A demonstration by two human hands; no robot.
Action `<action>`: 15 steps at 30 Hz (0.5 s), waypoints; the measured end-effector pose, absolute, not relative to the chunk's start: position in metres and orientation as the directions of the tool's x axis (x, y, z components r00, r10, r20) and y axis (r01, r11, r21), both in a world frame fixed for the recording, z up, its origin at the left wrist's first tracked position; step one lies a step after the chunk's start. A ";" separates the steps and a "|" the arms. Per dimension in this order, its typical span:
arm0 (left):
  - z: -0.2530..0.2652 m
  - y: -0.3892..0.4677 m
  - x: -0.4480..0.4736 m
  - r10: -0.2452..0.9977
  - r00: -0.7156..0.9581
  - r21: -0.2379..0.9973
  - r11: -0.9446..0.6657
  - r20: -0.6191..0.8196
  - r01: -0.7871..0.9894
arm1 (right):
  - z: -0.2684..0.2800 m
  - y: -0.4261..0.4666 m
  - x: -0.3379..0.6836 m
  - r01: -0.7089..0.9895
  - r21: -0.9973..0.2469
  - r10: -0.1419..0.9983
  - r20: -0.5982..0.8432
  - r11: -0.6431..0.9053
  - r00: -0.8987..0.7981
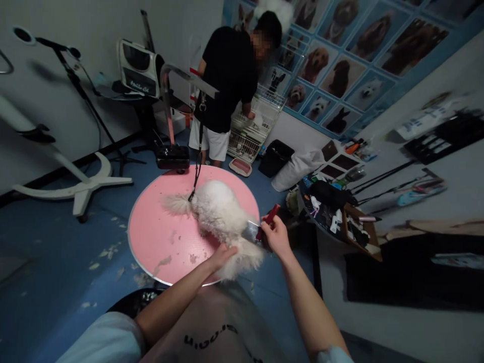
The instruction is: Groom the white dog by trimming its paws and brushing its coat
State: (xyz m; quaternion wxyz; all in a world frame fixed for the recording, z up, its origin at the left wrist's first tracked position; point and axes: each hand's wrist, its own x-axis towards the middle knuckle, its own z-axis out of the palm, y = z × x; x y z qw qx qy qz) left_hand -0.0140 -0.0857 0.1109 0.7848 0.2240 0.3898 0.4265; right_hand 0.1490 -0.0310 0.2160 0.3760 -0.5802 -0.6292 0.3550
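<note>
Head view: a white, fluffy-coated dog is on the round pink grooming table, right of its middle, with long fur reaching over the near-right rim. A black leash drops from a metal grooming arm at the table's far-left edge to the dog's far end, presumably to keep the animal from stepping off. The left hand, by the table's near rim, lies against the long fur at the dog's near end, probably to steady it; I cannot tell whether the fingers are closed on the hair or merely resting there. The right hand, just past the table's right rim, grasps a red-handled grooming tool by its handle, which leaves the metal head facing the coat; whether that head is a comb or a brush is too blurred to tell. Loose fur clippings lie on the table's near-left part. Beyond the table, a co-worker in a black shirt leans over a white wire cage, one hand at its top.
</note>
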 end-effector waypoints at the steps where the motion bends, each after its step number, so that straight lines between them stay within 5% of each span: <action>1: 0.115 -0.086 -0.011 0.858 0.306 0.693 0.513 -0.412 -0.507 | 0.218 -0.028 0.149 0.495 -0.864 0.995 0.093 0.093 -0.025; 7: 0.137 -0.087 0.009 0.935 0.170 0.745 0.352 -0.313 -0.566 | 0.237 -0.022 0.159 0.533 -0.825 0.980 0.194 0.191 -0.051; 11: 0.128 -0.087 0.028 0.954 0.050 0.768 0.268 -0.296 -0.582 | 0.248 -0.009 0.173 0.489 -0.795 0.901 0.432 0.359 0.040; 13: 0.117 -0.086 0.039 0.952 -0.004 0.768 0.245 -0.307 -0.592 | 0.246 0.003 0.177 0.431 -0.810 0.914 0.391 0.398 -0.111; 15: 0.107 -0.085 0.049 0.951 -0.049 0.763 0.213 -0.305 -0.611 | 0.241 0.019 0.179 0.431 -0.827 0.904 0.195 0.360 -0.382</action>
